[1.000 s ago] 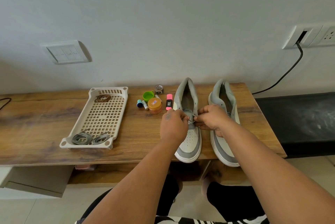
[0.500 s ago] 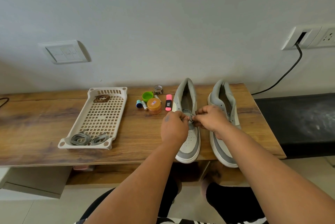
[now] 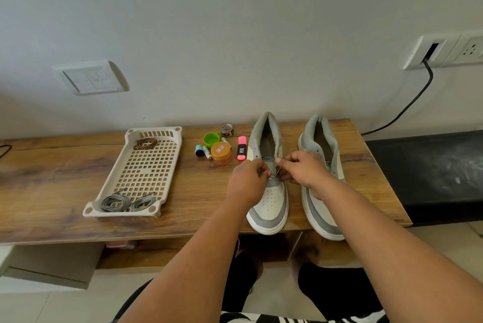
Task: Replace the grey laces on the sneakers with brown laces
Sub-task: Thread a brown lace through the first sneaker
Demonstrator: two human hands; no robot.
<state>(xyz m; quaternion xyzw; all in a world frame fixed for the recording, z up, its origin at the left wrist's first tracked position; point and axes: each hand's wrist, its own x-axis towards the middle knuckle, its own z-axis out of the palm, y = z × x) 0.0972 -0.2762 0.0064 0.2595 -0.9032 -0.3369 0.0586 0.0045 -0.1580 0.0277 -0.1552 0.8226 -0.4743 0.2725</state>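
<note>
Both hands' grip [image 3: 273, 172] on unlaced white-grey sneaker [image 3: 269, 192]

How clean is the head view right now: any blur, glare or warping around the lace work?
Head view: even, soft light, no glare; the wide lens bows the table edge; the left hand and right hand look sharp, but the lace between them is too small to see.

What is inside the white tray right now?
The white tray holds a brown lace coil at its far end and two grey lace bundles at its near end. The middle is bare grid. Nothing is covering the tray.
</note>
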